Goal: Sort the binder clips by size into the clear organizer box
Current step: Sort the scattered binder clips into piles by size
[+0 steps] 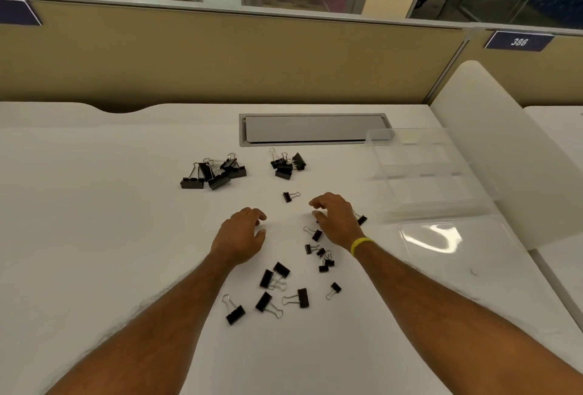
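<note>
Clear organizer box (381, 158) (lid (454, 237) open) lies beside black binder clips (219, 180).

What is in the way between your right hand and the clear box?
Nothing visible blocks it. Between the right hand and the clear organizer box there is only bare desk and one small binder clip lying flat. The box's lid lies open.

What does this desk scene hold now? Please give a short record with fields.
big clip pile: far left
second clip pile: far centre, smaller clips
loose clips: scattered near both hands
organizer box: right side, open, no clips visible inside
left hand: loosely curled, holds nothing
right hand: curled above loose clips, hold unclear
</note>
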{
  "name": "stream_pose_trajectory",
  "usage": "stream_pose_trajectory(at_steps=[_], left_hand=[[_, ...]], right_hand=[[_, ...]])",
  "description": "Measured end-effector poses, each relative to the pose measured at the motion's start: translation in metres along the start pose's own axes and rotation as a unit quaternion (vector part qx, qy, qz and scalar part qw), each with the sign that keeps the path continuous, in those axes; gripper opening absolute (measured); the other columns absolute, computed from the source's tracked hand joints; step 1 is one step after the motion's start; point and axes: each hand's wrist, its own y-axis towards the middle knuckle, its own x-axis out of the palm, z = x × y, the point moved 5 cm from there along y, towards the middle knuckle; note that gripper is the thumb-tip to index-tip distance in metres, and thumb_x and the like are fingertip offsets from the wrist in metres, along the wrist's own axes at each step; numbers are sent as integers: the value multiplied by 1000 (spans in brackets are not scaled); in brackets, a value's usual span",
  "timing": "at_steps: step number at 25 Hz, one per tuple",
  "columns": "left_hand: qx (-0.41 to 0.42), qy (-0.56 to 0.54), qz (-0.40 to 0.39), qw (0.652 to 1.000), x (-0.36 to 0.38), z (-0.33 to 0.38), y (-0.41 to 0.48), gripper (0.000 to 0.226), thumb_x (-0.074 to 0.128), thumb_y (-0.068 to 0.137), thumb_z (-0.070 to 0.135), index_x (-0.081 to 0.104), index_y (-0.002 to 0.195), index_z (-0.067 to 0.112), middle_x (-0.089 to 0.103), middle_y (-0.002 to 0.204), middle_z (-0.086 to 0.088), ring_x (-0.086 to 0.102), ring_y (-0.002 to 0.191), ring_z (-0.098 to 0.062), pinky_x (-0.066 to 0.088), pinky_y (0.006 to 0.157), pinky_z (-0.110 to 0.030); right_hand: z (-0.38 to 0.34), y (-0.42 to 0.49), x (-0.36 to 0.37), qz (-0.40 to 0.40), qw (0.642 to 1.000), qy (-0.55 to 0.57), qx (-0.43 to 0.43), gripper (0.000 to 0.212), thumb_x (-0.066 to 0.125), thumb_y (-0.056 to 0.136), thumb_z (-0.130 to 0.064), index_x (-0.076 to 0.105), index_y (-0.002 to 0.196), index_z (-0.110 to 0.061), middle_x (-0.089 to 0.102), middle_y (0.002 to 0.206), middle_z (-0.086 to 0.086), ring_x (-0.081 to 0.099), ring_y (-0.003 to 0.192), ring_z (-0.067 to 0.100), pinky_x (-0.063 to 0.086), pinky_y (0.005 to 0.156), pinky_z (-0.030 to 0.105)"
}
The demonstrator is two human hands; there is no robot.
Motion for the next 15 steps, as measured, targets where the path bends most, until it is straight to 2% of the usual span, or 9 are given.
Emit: stream_pose_trajectory(at_steps=[6,9,12,15], left_hand=[[0,6,-48,999,8,3,-38,27,55,92,29,55,118,24,57,106,6,56,98,-14,46,83,-29],[1,16,-69,998,16,4,-58,27,54,92,28,55,119,24,57,104,6,54,93,-11,43,79,-26],[4,7,-89,996,20,5,-71,33,51,91,17,56,124,22,58,114,2,54,100,-11,46,87,-28],[27,9,-121,992,21,10,-79,47,50,86,6,53,130,23,54,118,2,50,102,-8,45,90,-28]], right_hand=[[-8,-64,16,-12,999,-10,-39,21,62,89,-16,66,109,-19,64,101,-3,53,103,18,40,96,40],[-32,-86,32,-92,989,-30,-108,30,63,88,-19,62,117,-22,60,106,-3,51,104,16,41,96,38],[-56,-95,49,-187,965,-105,-151,44,59,89,-15,53,132,-21,54,118,1,47,109,19,40,94,36],[-67,-96,59,-219,946,-169,-172,48,54,89,-6,51,135,-20,52,114,6,49,101,24,43,86,38]])
